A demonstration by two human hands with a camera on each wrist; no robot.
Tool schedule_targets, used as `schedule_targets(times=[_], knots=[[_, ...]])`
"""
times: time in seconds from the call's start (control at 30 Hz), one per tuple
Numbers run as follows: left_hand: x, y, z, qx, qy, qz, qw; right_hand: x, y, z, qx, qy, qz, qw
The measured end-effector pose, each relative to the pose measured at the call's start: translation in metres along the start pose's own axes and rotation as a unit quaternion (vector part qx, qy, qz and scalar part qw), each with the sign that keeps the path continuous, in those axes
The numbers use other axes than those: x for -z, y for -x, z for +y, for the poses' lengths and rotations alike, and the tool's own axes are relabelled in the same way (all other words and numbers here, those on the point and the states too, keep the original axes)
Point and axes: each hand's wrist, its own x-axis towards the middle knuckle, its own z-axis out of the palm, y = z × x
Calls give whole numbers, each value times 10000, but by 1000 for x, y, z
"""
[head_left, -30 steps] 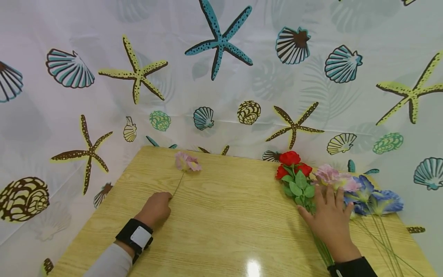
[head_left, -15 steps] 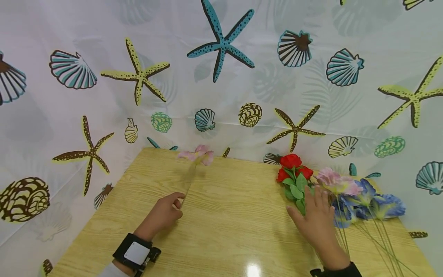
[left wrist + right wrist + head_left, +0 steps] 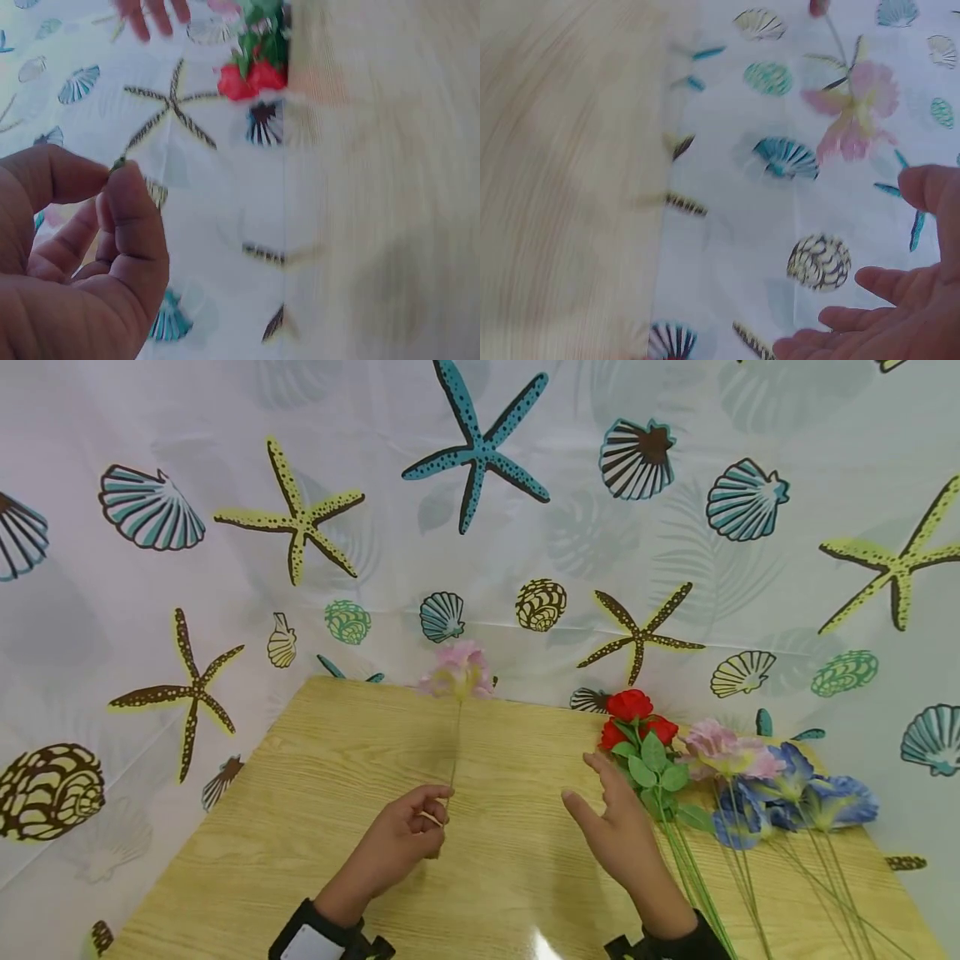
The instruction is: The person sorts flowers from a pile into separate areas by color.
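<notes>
Between thumb and forefinger, my left hand (image 3: 405, 839) pinches the thin stem of a pink artificial flower (image 3: 457, 671), whose bloom stands upright over the table's back edge. The left wrist view shows that pinch up close, the left hand (image 3: 90, 247) holding the stem's green end. My right hand (image 3: 618, 822) is raised with its fingers spread, holding nothing, just left of the red roses (image 3: 630, 705). In the right wrist view the pink flower (image 3: 859, 109) appears beyond the right hand's (image 3: 900, 300) spread fingers.
Right of the red roses lie another pink flower (image 3: 727, 752) and several blue flowers (image 3: 836, 802), their stems toward the front right. All rest on a wooden table (image 3: 495, 760). A white curtain (image 3: 480, 560) printed with shells and starfish hangs behind.
My left hand has lifted the pink flower and carried it right, its bloom turning upright. My right hand has left the flowers at the right and moved left toward the middle.
</notes>
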Motion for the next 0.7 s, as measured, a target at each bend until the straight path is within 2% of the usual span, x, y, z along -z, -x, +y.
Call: schedule_targets(times=[0.07, 0.13, 0.27, 0.37, 0.47, 0.57, 0.63, 0.7], knots=[[-15, 2, 1, 16, 596, -293, 9978, -7, 1, -11, 27, -481, 44, 9988], [-29, 5, 3, 66, 1098, -596, 9921, -14, 3, -22, 11, -892, 22, 9960], [-51, 10, 5, 88, 1485, -1025, 9836, -23, 12, -38, -256, -1494, -111, 9884], [-59, 12, 8, 36, 1641, -1217, 9789, -24, 17, -47, -369, -2324, -274, 9715], [-65, 13, 9, 14, 1787, -1411, 9737, -22, 18, -53, -493, -3220, -471, 9443], [-71, 12, 9, 25, 1889, -1562, 9695, -20, 19, -58, -680, -3795, -569, 9209], [-75, 13, 9, 54, 1949, -1638, 9670, -19, 20, -60, -785, -3995, -549, 9117], [-80, 13, 8, 12, 1962, -1668, 9663, -18, 21, -62, -847, -4051, -497, 9090]])
